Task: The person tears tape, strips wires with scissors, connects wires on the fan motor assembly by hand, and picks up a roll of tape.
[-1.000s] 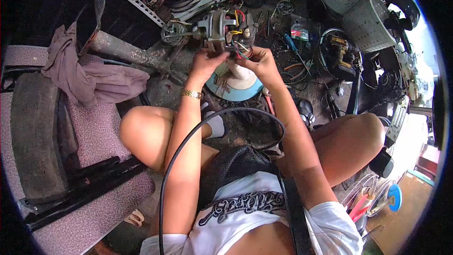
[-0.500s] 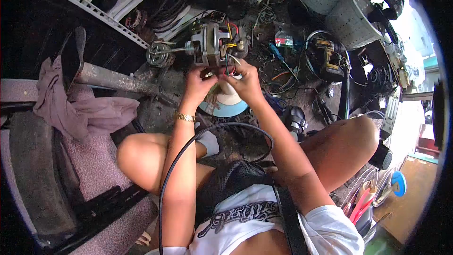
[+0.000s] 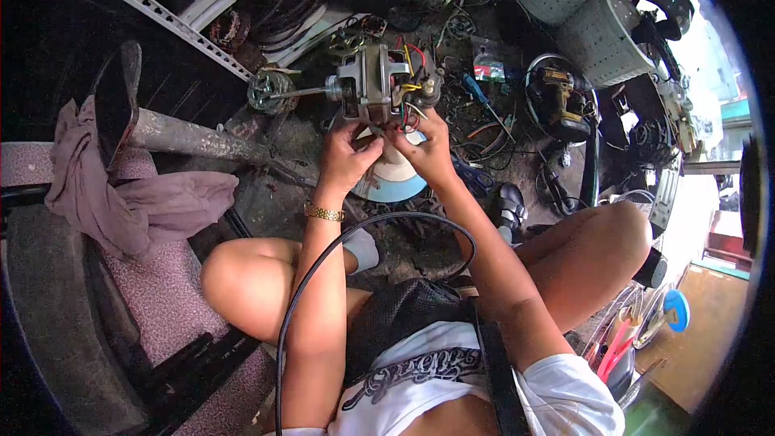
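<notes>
An electric fan motor with a long shaft pointing left sits on a white neck above a round light-blue base. My left hand is closed at the underside of the motor, its thumb turned inward and its fingertips partly hidden. Opposite it, my right hand is closed beside the neck, close to the loose wires hanging from the motor. What either hand pinches is hidden under the motor. Yellow and red wires loop over the motor's right end.
A blue screwdriver and a cordless drill lie to the right. A perforated white basket stands behind them. At left are a metal tube and a mauve cloth. A black cable arcs across my lap.
The motor has tipped or shifted slightly to the right and down, and both hands have moved with it. My left thumb now reaches further inward under the motor.
</notes>
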`<state>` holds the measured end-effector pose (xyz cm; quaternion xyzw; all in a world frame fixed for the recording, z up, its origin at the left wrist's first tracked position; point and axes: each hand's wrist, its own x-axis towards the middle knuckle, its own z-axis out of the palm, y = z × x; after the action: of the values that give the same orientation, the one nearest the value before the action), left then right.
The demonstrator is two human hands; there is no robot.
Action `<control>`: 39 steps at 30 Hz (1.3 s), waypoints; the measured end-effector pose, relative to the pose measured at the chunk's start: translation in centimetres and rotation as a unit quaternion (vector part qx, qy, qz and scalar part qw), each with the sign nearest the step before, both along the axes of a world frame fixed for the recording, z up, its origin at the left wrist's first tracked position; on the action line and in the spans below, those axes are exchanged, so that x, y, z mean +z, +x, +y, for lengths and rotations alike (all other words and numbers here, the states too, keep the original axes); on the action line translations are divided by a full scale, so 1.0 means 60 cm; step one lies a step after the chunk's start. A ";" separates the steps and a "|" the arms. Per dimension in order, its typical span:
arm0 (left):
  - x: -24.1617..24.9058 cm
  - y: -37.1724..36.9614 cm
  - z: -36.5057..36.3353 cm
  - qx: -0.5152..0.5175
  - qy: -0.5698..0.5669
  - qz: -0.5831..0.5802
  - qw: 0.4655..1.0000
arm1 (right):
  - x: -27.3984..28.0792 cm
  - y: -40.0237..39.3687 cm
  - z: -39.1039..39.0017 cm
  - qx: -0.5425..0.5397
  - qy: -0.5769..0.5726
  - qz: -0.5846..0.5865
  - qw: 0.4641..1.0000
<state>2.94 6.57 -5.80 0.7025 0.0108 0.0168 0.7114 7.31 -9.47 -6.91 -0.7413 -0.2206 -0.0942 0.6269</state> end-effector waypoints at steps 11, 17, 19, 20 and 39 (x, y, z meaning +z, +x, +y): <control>0.006 -0.009 -0.002 0.051 0.079 -0.007 0.996 | -0.004 0.002 0.011 0.001 -0.054 -0.053 0.997; -0.003 -0.009 -0.005 0.049 0.003 -0.029 0.998 | -0.017 0.006 0.023 0.070 0.096 0.150 0.982; -0.006 -0.009 -0.004 0.047 -0.015 -0.022 0.999 | -0.001 0.007 0.018 0.078 0.106 0.184 0.974; -0.007 -0.009 -0.002 0.040 -0.023 -0.017 0.999 | 0.008 0.009 0.013 0.105 0.093 0.192 0.971; -0.007 -0.019 -0.039 0.221 0.134 -0.068 0.964 | 0.010 0.010 0.026 0.139 0.160 0.237 0.948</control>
<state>1.78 4.26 -6.23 0.7684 0.1151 0.2228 0.5888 7.89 -7.91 -6.30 -0.5940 -0.1484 0.1379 0.7785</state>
